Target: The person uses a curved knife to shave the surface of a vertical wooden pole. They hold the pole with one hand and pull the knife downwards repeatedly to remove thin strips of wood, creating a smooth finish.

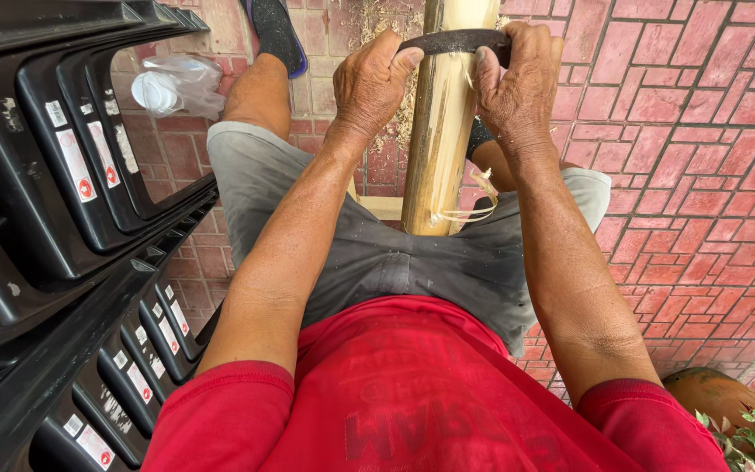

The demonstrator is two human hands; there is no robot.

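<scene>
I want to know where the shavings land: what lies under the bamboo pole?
Under the bamboo pole show grey shorts, a wooden board and pale shavings on red brick paving. The pole's lower end is hidden between the legs.

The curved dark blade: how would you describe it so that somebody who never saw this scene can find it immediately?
Find the thick pale bamboo pole that stands between the seated person's knees. Across its upper part lies the curved dark blade, with the left hand on one end and the right hand on the other. It is the only dark, thin, arched thing touching the yellow pole.
</scene>
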